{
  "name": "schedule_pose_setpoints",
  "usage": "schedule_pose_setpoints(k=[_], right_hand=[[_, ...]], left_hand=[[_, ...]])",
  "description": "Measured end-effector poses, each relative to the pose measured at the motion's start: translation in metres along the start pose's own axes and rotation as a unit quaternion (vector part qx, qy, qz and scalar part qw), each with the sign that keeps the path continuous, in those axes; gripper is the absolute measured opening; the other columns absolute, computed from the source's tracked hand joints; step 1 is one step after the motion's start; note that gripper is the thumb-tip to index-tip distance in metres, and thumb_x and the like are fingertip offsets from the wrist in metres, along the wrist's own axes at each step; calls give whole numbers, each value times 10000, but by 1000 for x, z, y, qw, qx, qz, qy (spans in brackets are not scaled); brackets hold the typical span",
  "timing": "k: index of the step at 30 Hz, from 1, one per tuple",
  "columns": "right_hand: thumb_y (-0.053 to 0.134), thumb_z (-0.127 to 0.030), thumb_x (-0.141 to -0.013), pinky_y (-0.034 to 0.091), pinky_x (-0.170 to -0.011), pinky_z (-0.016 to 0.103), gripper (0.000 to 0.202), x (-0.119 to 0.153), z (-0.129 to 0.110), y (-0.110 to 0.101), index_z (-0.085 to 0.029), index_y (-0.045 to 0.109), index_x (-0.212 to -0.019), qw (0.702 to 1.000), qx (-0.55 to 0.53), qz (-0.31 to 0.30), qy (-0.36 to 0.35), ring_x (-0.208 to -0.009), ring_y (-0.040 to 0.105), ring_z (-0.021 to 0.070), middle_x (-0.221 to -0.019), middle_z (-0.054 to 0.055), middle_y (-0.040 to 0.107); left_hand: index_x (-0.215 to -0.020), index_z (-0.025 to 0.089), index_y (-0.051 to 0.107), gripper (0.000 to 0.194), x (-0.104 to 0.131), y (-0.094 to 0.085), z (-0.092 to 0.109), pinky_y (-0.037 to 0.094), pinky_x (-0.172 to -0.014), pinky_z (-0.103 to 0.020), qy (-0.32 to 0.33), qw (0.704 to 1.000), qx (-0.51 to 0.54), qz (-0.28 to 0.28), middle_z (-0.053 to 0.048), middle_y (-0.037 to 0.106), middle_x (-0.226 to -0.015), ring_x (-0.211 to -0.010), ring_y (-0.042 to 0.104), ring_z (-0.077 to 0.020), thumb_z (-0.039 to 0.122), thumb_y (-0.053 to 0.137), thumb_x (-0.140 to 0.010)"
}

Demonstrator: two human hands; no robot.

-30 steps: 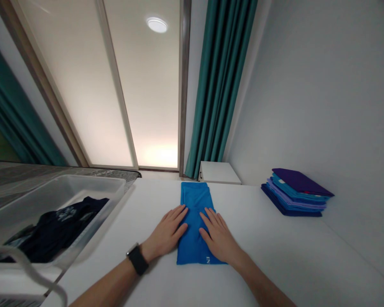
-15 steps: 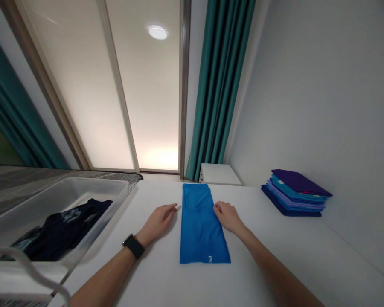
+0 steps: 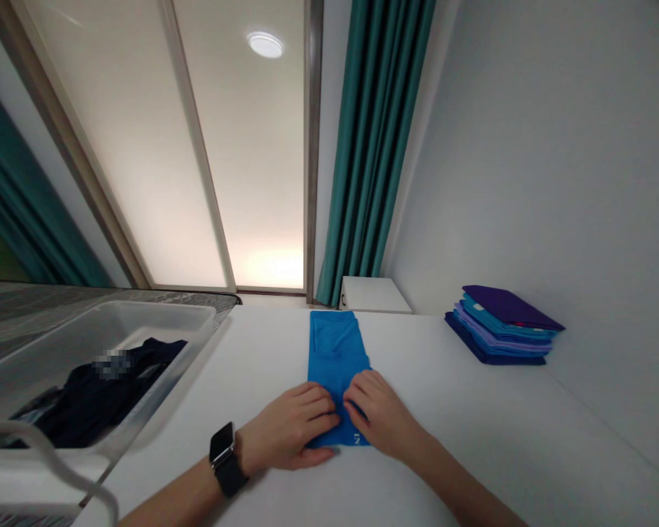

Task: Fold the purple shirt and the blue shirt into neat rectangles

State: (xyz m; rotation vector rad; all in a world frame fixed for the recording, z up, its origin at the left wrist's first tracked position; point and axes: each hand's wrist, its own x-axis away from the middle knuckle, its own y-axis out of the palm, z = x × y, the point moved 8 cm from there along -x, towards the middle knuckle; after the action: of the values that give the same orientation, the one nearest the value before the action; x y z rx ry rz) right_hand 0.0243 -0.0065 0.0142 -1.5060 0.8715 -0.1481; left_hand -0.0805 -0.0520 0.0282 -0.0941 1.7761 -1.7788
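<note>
A folded blue garment (image 3: 334,337) lies as a long strip on the white table, with small white lettering at its near edge. On its near left part rests my left hand (image 3: 302,423), open, fingers over the cloth and thumb apart at the near edge. My right hand (image 3: 378,410) is on the near right part, its fingers bent and a gap showing between thumb and forefinger. Both hands touch the cloth, and I see none of it pinched. They cover much of the garment's near half. My left wrist wears a black watch (image 3: 228,460).
Right of the garment, against the wall, stands a stack of folded clothes (image 3: 502,326) in purple and blues. At left a translucent plastic bin (image 3: 198,322) holds dark clothes (image 3: 104,388). A grey curved tube (image 3: 55,461) crosses the lower left. A white cabinet (image 3: 376,294) stands beyond the table.
Both hands have come nearer to me and inward, from beside the garment's middle onto its near part. The garment keeps its place and shape, and the view has shifted slightly.
</note>
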Motion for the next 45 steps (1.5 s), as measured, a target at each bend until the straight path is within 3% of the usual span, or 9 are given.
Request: schedule_pose_setpoints(k=[4,12,20,23,28,31,34,37,45], right_hand=[[562,-196,-898,377,-805,342,67,24,-28,10,-199,576,-832,997,1,-53,-50,-866,518,197,-853,34,594],[649,-169,-830,407,-818,341,136,36,-19,15,-201,585,-945,995,-63,-77,-25,-924,545,203,-933,32,630],[647,-179,-824,450,-829,369,142,33,-20,13,-193,599,-956,997,-25,-76,-7,-923,558,220,-966,52,622],[633,-208,-845,465,-862,394,185,29,-24,14,-191,602,-1026,998,-5,-62,1,-957,576,235,-1044,76,635],[647,-177,-849,447,-954,429,269,22,-26,20,-181,613,-1116,999,41,-25,16,-1065,577,259,-1179,88,656],[651,-141,-843,415,-1012,429,241,20,-28,22,-178,636,-1081,999,40,-27,5,-1142,556,256,-1177,75,673],[647,-115,-834,430,-998,394,276,19,-26,19,-171,633,-1104,999,17,-41,22,-1136,572,242,-1188,76,673],[635,-97,-832,450,-959,376,282,17,-25,13,-179,636,-1102,996,-9,-73,54,-1089,600,238,-1158,75,684],[555,-132,-886,430,-870,340,198,12,-26,3,-197,624,-1060,983,-41,-152,97,-993,630,229,-1072,56,695]], left_hand=[[-965,189,621,177,1,14,7,462,-835,-332,17,999,-29,-9,-56,659,-848,-870,586,-201,342,542,-922],[-1113,186,586,212,4,12,4,469,-864,-308,1,999,-5,-47,-54,669,-1023,-955,592,-199,254,573,-913],[-1023,149,582,113,5,20,11,499,-705,-301,40,992,-111,-39,-63,659,-860,-847,599,-202,151,504,-942],[-989,153,590,119,4,21,8,501,-678,-290,18,995,-93,-27,-62,664,-854,-810,606,-194,157,480,-944],[-1016,183,619,185,2,9,-5,518,-760,-278,-72,997,31,5,-59,691,-897,-837,625,-181,170,469,-909],[-1207,189,572,335,7,-1,-22,492,-951,-350,-90,991,97,9,-91,677,-1117,-1038,612,-206,164,437,-901],[-1443,191,367,626,19,-6,-52,376,-1115,-442,-126,987,97,18,-103,479,-1449,-1322,446,-228,59,387,-832],[-1507,208,265,821,30,4,-71,322,-1157,-454,-128,988,90,-14,-81,363,-1536,-1396,356,-233,22,427,-723],[-1511,195,263,835,33,13,-72,327,-1143,-471,-126,987,93,-37,-126,339,-1542,-1400,351,-284,145,573,-736]])
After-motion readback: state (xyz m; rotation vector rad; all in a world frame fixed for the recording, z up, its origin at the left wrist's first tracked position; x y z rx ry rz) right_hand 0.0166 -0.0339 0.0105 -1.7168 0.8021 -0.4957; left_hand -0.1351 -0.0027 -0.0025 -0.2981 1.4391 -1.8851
